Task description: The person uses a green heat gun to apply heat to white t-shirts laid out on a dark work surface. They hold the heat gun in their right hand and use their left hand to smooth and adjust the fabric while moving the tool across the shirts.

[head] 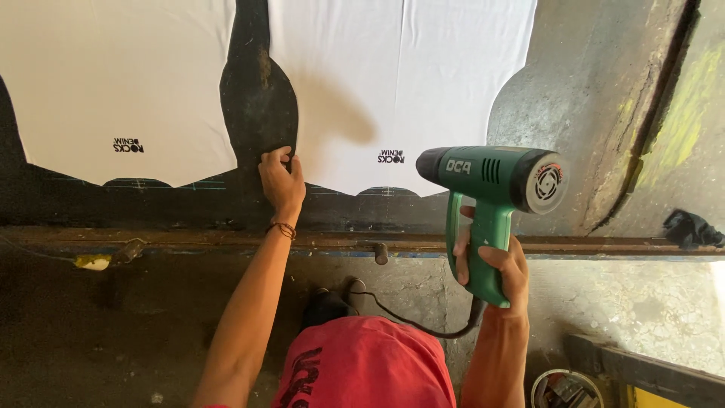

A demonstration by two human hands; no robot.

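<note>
While right hand (498,268) grips 1 heat gun (495,181), left hand (281,180) pins 1 of 2 white shirts (393,91).

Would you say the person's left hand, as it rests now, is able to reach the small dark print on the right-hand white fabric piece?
Probably yes: the left hand already touches that white fabric piece at its edge, and nothing lies between it and the small dark print.
</note>
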